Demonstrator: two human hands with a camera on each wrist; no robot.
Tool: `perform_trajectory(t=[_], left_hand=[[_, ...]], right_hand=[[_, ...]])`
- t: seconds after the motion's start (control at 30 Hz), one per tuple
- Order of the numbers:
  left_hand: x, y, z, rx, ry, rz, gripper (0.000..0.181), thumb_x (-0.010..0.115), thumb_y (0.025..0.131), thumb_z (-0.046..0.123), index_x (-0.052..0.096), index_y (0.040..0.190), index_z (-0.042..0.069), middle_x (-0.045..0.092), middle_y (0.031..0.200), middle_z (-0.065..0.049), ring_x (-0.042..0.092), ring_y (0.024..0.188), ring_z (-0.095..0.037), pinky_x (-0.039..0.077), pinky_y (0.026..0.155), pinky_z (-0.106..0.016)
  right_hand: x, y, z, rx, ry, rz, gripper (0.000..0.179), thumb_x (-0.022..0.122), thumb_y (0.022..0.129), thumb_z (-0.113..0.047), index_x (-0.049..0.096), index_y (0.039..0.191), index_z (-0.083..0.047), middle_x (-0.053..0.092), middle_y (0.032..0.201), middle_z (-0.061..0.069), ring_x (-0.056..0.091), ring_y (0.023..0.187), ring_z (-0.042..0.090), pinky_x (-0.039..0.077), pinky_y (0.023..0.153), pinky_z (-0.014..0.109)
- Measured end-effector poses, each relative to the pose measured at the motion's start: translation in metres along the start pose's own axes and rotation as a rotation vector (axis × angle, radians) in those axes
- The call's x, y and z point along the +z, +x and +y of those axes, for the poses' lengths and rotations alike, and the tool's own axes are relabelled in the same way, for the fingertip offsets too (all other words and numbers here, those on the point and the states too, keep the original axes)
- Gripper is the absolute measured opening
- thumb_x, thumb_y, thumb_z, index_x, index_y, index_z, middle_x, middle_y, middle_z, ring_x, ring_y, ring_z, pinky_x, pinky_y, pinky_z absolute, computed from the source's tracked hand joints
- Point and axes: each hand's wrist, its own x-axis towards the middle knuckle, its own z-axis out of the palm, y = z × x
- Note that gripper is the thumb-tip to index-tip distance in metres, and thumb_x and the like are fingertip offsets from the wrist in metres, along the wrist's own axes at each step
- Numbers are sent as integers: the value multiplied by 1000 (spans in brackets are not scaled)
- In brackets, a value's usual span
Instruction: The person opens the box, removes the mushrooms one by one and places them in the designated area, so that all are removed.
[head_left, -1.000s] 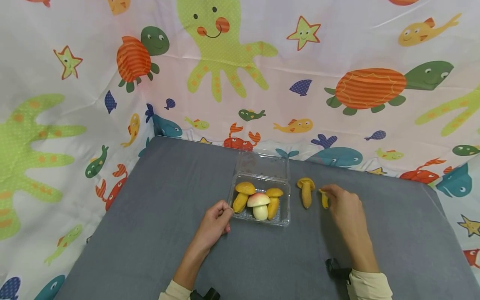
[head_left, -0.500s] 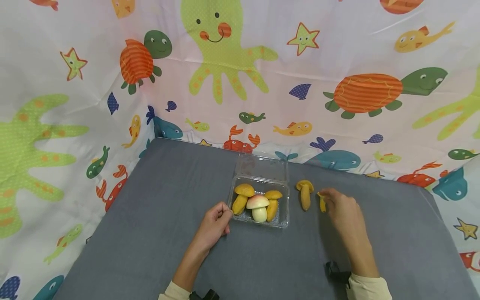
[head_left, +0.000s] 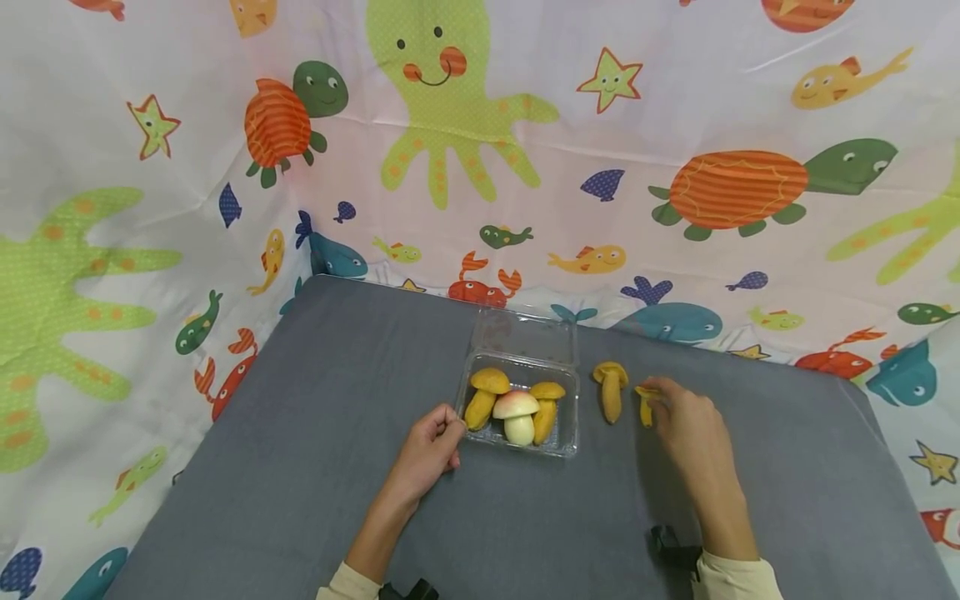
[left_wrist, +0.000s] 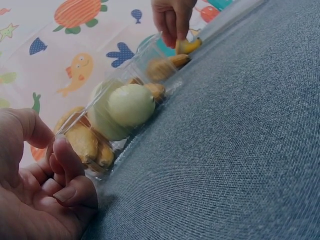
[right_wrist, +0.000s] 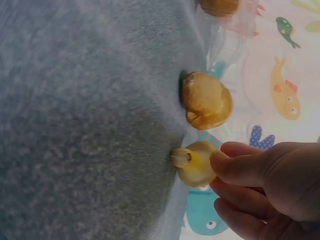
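Our left hand (head_left: pixel 426 446) pinches the rim of a clear, rectangular plastic box (head_left: pixel 567 422) just to its right. Between our hands lies a mustard-yellow, thick-stemmed mushroom (head_left: pixel 612 402); our right hand (head_left: pixel 692 427) pinches a smaller yellow mushroom (head_left: pixel 646 412) by its cap.

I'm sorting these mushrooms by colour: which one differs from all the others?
The middle mushroom in the clear container: its cap is cream and pink, its stem pale; the other four mushrooms are yellow to brownish.

Behind a gray tabletop (head_left: pixel 540 525), a pale cloth backdrop (head_left: pixel 585 137) shows a smiling green octopus (head_left: pixel 429 104), orange-shelled turtles (head_left: pixel 738 190), teal whales (head_left: pixel 675 323).
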Motion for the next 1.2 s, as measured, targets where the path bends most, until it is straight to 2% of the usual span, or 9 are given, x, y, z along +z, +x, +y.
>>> perform_trajectory(t=[0.2, 0.33, 0.43, 0.5, 0.63, 0.8, 0.9, 1.17, 1.2], left_hand=[[1, 0, 1, -2, 13, 15, 18, 58, 102, 9, 52, 85, 8, 51, 65, -5, 52, 57, -15, 39, 53, -23], [2, -1, 4, 4, 15, 12, 18, 59, 102, 10, 52, 85, 8, 51, 65, -4, 52, 57, -15, 39, 54, -23], [2, -1, 5, 12, 13, 5, 18, 58, 102, 10, 52, 85, 8, 51, 64, -5, 52, 57, -15, 38, 53, -23], [2, -1, 5, 14, 13, 7, 18, 58, 102, 10, 52, 85, 8, 51, 64, -5, 51, 56, -15, 38, 53, -23], [1, -2, 3, 7, 17, 14, 17, 59, 102, 10, 53, 86, 8, 51, 64, -5, 50, 56, -16, 38, 53, -24], [3, -4, 0, -3, 22, 22, 16, 60, 102, 11, 53, 87, 7, 51, 63, -5, 49, 55, -17, 38, 52, -24], [3, -5, -1, 0, 20, 21, 17, 59, 102, 11, 53, 87, 6, 51, 64, -5, 50, 55, -17, 38, 52, -24], [2, -4, 0, 8, 26, 21, 17, 59, 101, 8, 53, 85, 6, 51, 62, -5, 50, 55, -15, 38, 53, -24], [1, -4, 0, 8, 26, 21, 17, 59, 101, 8, 53, 85, 6, 51, 62, -5, 50, 55, -16, 38, 53, -24]], right_hand=[[-8, -2, -6, 1, 6, 12, 29, 76, 95, -2, 74, 123, -6, 74, 86, 17, 44, 52, 18, 35, 48, 34], [-18, -1, -16, -15, 13, 38, 32, 76, 95, -4, 73, 127, -6, 76, 105, 23, 40, 49, 16, 33, 47, 34], [-26, 1, -29, -20, 18, 41, 33, 76, 97, -8, 72, 129, -6, 73, 123, 25, 39, 49, 15, 33, 49, 33], [-30, 2, -38, -22, 22, 37, 33, 76, 98, -12, 72, 130, -7, 72, 127, 24, 36, 49, 15, 34, 50, 34], [-39, 3, -52, -44, 39, 43, 33, 75, 99, -17, 72, 131, -9, 73, 128, 20, 31, 49, 15, 34, 53, 36], [-45, 3, -63, -56, 68, 27, 34, 74, 100, -19, 71, 134, -12, 73, 130, 17, 34, 48, 14, 35, 50, 33], [-46, 5, -68, -64, 89, 23, 35, 73, 101, -22, 71, 135, -14, 72, 132, 16, 31, 46, 13, 35, 49, 32], [-49, 10, -86, -140, 141, 30, 34, 72, 103, -24, 71, 136, -15, 70, 136, 14, 27, 45, 10, 34, 49, 31], [-50, 11, -89, -155, 148, 34, 34, 71, 103, -23, 71, 136, -15, 72, 132, 14, 26, 44, 9, 33, 48, 31]])
